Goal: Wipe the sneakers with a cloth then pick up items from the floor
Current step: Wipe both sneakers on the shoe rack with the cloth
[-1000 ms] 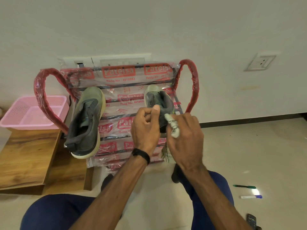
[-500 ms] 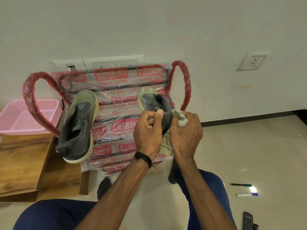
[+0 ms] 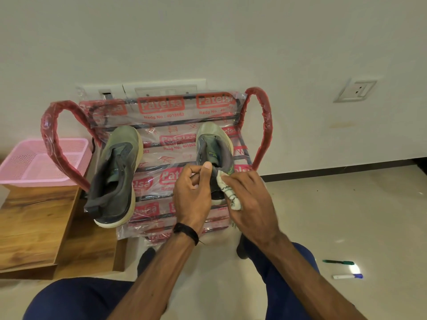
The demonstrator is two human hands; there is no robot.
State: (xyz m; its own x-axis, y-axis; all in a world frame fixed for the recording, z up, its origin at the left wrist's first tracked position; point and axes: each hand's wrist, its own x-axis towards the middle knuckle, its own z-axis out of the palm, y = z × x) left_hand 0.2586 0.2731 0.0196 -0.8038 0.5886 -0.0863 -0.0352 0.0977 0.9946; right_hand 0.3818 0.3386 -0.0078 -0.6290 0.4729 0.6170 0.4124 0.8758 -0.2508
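right hand point(image 3: 250, 202) — cloth point(image 3: 227, 192) on sneaker point(image 3: 213, 146), left hand point(image 3: 191, 192) pinching heel

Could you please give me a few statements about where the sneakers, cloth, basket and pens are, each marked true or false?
1. The right hand holds the cloth against the right sneaker. True.
2. The left hand rests on the left sneaker. False: it grips the heel of the right sneaker.
3. Both sneakers are on the wrapped rack. True.
4. The pink basket holds a sneaker. False: neither sneaker is in it.
5. Two pens, a green pen and a white pen, lie on the floor to the person's right. True.
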